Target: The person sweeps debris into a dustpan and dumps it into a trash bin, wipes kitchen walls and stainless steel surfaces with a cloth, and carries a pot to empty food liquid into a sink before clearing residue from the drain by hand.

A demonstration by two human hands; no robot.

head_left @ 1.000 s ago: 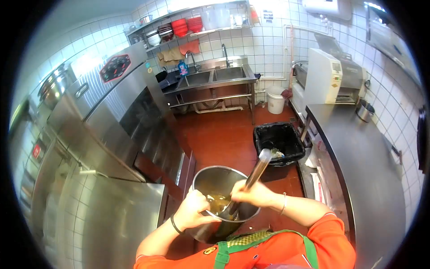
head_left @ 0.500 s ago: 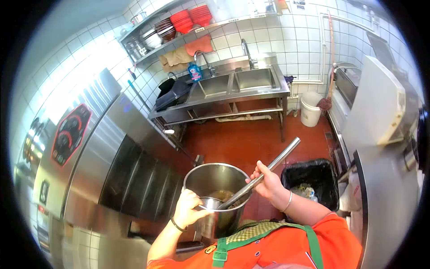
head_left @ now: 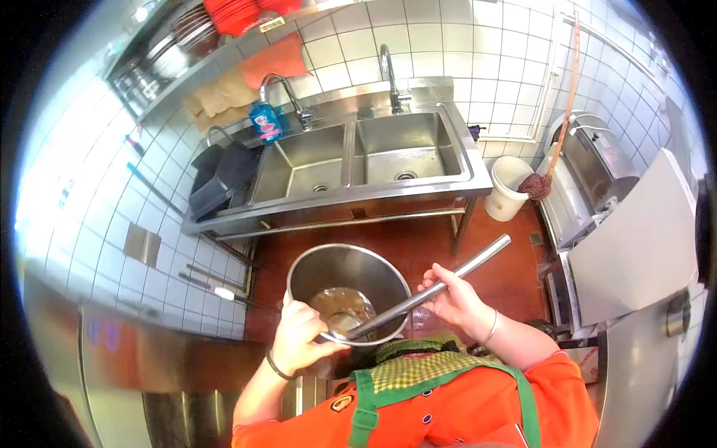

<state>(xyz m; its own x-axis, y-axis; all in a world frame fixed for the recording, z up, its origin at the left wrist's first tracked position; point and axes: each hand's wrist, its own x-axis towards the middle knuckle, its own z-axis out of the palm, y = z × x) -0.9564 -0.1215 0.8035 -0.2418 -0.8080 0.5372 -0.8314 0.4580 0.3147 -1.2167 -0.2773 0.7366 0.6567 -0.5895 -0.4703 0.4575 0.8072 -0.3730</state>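
Note:
A tall stainless steel pot (head_left: 348, 257) is in front of my waist, tilted slightly, with brownish liquid (head_left: 336, 299) in its bottom. My left hand (head_left: 302, 334) grips the pot's near left rim, with the thumb along the edge. My right hand (head_left: 453, 297) is closed around the thick metal handle of a long ladle (head_left: 470, 263). The handle slopes down over the right rim into the pot, and the ladle's bowl, partly unclear, sits low inside near the liquid. What supports the pot underneath is hidden.
Ahead is a double steel sink (head_left: 470, 179) with two taps, a blue bottle (head_left: 265, 122) and black tubs (head_left: 228, 175). At right stand a white bucket (head_left: 502, 201), a mop (head_left: 536, 185) and a machine with a pale panel (head_left: 635, 246). A steel cabinet (head_left: 45, 336) is at left.
The view has moved forward, so the sink is nearer and the black bin has left the view. The ladle's bowl, earlier by the near rim, is now deeper in the pot.

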